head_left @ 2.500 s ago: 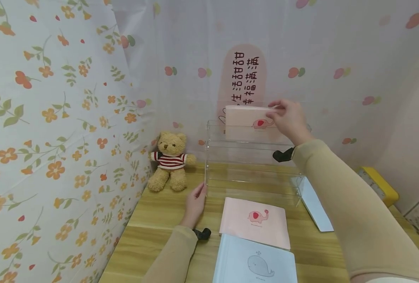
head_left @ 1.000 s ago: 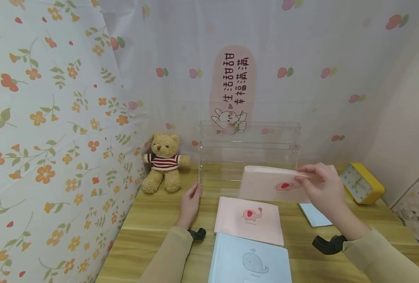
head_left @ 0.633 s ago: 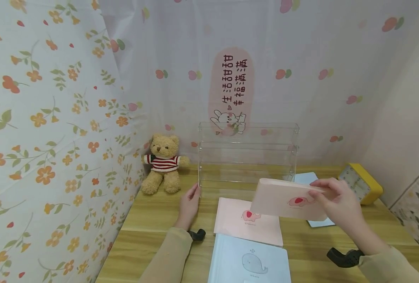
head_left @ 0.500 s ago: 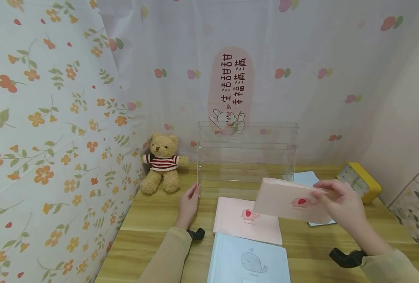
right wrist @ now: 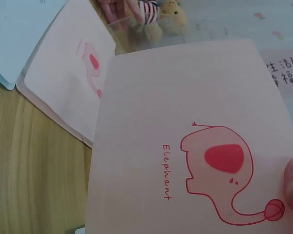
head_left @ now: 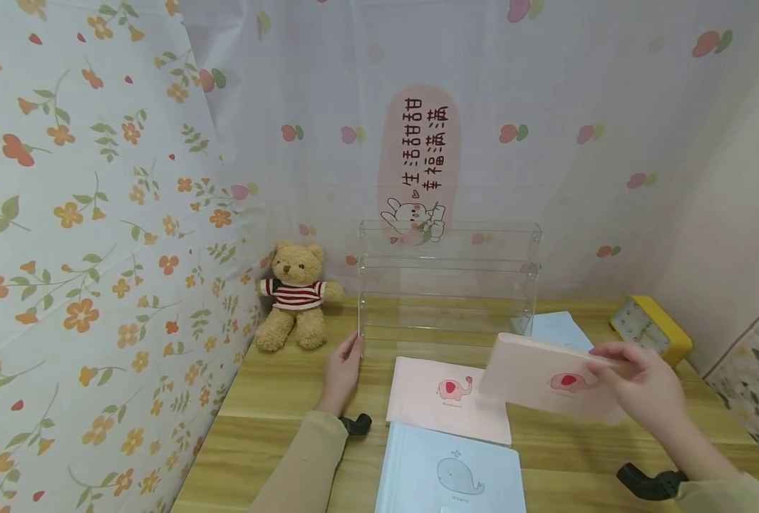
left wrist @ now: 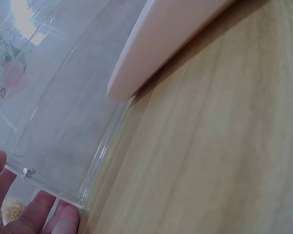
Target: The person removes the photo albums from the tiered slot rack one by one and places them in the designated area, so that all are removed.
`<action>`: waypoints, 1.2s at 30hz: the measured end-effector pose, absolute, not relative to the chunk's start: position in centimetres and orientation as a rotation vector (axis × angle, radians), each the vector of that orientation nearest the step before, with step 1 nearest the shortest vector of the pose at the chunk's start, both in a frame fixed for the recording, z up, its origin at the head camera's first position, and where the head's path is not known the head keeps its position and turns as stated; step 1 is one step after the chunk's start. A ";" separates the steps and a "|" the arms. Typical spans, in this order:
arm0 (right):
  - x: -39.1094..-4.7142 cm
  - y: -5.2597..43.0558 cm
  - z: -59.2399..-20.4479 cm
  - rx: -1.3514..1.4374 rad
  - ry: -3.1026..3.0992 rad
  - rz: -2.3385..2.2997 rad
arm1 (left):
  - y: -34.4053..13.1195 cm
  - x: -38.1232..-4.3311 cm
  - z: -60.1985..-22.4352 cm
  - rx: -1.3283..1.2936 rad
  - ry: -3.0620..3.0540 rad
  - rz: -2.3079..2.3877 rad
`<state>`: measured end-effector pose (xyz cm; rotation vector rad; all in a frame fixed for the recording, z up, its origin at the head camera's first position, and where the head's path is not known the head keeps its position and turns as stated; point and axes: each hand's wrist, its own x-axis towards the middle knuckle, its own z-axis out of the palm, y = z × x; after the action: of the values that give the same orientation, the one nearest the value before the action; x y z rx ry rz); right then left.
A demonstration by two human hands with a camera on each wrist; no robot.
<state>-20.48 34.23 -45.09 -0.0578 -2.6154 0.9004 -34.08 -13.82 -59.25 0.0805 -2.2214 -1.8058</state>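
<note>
In the head view my right hand (head_left: 645, 388) pinches a pink notebook (head_left: 527, 374) near its upper right corner and holds it tilted above the table. Its cover, with a red-eared elephant and the word "Elephant", fills the right wrist view. My left hand (head_left: 342, 374) grips the lower left edge of a clear acrylic rack (head_left: 443, 295); fingers (left wrist: 34, 212) lie against its side panel in the left wrist view. A second pink elephant notebook (head_left: 417, 406) lies before the rack, partly behind the held one. Nearer me lies a blue whale notebook (head_left: 414, 470).
Another blue notebook (head_left: 561, 326) lies right of the rack, partly hidden by the held notebook. A teddy bear (head_left: 298, 296) in a striped top sits at the left against the curtain. A yellow clock (head_left: 664, 328) stands at the right on the wooden table (head_left: 257, 427).
My right hand has lifted the pink notebook from the rack's top tier and carried it down and to the right, over the table. The left hand stays at the rack's edge.
</note>
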 end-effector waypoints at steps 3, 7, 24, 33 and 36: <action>-20.4 34.6 -45.4 -0.065 -2.630 0.891 | -13.9 -34.1 -59.3 0.077 -2.208 -1.810; -20.3 35.1 -45.8 -0.089 -2.643 0.891 | -14.0 -34.1 -59.3 0.073 -2.201 -1.812; -19.9 36.6 -47.8 -0.099 -2.780 0.901 | -14.0 -34.1 -59.5 0.039 -2.207 -1.797; -20.1 38.4 -47.0 -0.154 -2.926 0.951 | -13.8 -34.1 -59.3 0.029 -2.205 -1.813; -20.3 38.9 -46.9 -0.120 -2.963 0.937 | -13.9 -34.1 -59.1 0.037 -2.201 -1.828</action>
<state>-20.28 38.91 -46.86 -0.1204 -2.9635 0.9373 -34.08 -13.85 -59.12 0.0375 -2.2011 -1.8283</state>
